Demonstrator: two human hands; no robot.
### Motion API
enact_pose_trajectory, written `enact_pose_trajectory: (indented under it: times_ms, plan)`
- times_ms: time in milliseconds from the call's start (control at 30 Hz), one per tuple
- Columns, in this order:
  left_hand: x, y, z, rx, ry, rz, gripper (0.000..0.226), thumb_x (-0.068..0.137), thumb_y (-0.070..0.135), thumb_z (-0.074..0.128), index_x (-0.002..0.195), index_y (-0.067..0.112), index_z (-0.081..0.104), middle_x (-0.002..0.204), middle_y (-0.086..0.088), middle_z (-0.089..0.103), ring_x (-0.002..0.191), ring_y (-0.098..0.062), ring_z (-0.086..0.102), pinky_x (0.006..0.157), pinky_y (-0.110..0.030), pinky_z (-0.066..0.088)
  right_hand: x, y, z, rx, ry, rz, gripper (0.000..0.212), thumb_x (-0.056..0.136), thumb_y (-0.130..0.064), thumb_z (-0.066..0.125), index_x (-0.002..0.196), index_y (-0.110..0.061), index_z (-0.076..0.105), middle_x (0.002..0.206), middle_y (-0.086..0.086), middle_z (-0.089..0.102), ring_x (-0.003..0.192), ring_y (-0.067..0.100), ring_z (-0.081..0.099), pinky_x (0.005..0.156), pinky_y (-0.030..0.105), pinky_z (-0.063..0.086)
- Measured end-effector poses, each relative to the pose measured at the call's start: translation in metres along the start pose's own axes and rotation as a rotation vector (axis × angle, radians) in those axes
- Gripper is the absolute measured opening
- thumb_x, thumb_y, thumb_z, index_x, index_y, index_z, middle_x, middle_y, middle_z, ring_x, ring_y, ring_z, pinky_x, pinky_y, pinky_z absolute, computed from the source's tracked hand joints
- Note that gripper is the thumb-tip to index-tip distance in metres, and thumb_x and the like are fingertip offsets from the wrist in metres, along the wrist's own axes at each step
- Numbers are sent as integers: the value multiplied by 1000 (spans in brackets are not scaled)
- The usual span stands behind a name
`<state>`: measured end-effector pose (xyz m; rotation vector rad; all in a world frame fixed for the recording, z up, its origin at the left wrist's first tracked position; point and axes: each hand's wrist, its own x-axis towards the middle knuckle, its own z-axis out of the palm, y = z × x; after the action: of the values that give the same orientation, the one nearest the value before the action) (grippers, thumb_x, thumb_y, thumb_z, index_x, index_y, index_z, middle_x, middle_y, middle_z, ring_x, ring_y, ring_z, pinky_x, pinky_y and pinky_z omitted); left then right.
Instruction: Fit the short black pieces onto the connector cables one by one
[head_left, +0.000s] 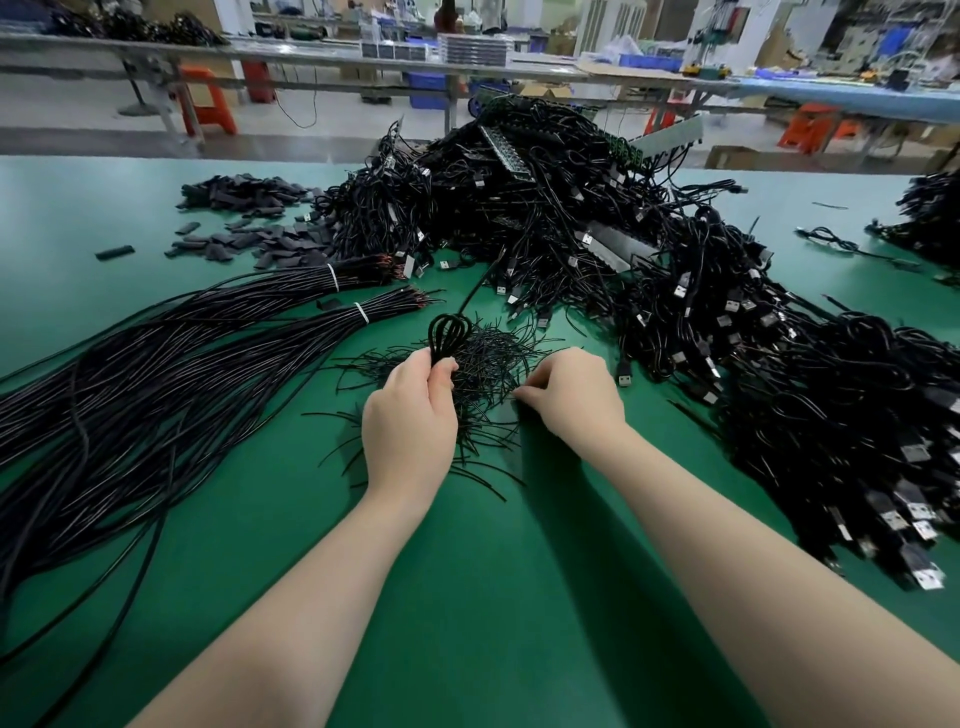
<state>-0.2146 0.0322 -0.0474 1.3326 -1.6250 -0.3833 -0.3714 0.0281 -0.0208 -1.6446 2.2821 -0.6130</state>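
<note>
Left hand (410, 415) gripping a looped cable (449, 332), right hand (569, 397) pinching in the pile of short pieces (488, 364) mid-counter (467, 597); light, thin, probably springy and slippery, best taken near one end between fingertips.

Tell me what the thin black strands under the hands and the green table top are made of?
The thin black strands look like matte plastic or rubber tubing: they curve softly and hardly shine, though that is not certain. The green table top looks like a smooth rubber or vinyl mat, evenly coloured with a dull sheen.
</note>
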Motion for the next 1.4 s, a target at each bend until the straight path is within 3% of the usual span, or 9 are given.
enact_pose_trajectory:
  times_ms: [300,367,533,633,800,1000,1167,1300,1400]
  plan:
    - [1,-3,2,22,-32,12,34,102,29,40,97,3,62,87,-10,66,66,-22,51,62,-37,41,-5,7,-22,-129,-78,-33,24,96,-24,58,101,-7,73,91,12,72,77,29,64,73,35,54]
    - [0,-2,3,42,-45,21,34,102,29,43,103,2,64,95,-14,68,74,-28,57,69,-39,42,-10,7,-31,-154,-68,-41,26,98,-23,53,100,-6,72,94,12,71,80,29,64,74,34,53]
    - [-4,5,6,127,4,149,27,99,22,56,110,2,69,101,-13,73,83,-33,65,80,-37,42,-31,-18,-42,-197,-67,-276,19,98,-24,55,105,-15,70,102,6,68,95,24,62,86,37,52]
    - [-3,4,5,129,24,159,25,98,21,58,107,1,70,99,-13,74,83,-32,67,80,-37,43,-38,-23,-34,-266,83,-372,16,98,-19,54,107,-19,67,104,3,59,100,23,56,81,36,52]
    - [-6,7,7,164,-2,230,19,96,17,60,103,3,71,94,-10,74,78,-32,67,76,-33,39,-40,-16,-26,-110,185,-449,17,96,-18,57,107,-18,71,98,3,61,95,22,55,76,36,49]
    - [-6,4,3,137,-104,248,23,99,18,51,111,9,69,98,-7,72,83,-31,63,78,-42,45,-46,-23,-18,80,219,-541,11,91,-19,64,95,-17,74,92,1,69,90,23,61,76,39,50]
    - [-7,8,2,186,-96,286,18,96,12,57,109,8,70,89,-10,72,73,-34,62,73,-38,43,-43,-21,-20,153,157,-514,10,88,-18,67,93,-21,75,90,-3,71,87,18,62,79,38,50]
    - [-11,14,2,268,-24,381,2,83,4,69,84,2,69,63,-8,64,48,-30,53,57,-30,34,-43,-21,-21,189,140,-519,9,85,-18,68,87,-24,75,83,-8,72,82,15,63,75,38,52]
    - [-11,14,2,285,-9,390,15,76,-2,77,73,3,64,58,-8,60,43,-25,45,56,-29,31,-43,-19,-22,199,127,-507,8,85,-20,69,87,-25,74,82,-8,72,80,15,63,74,37,53]
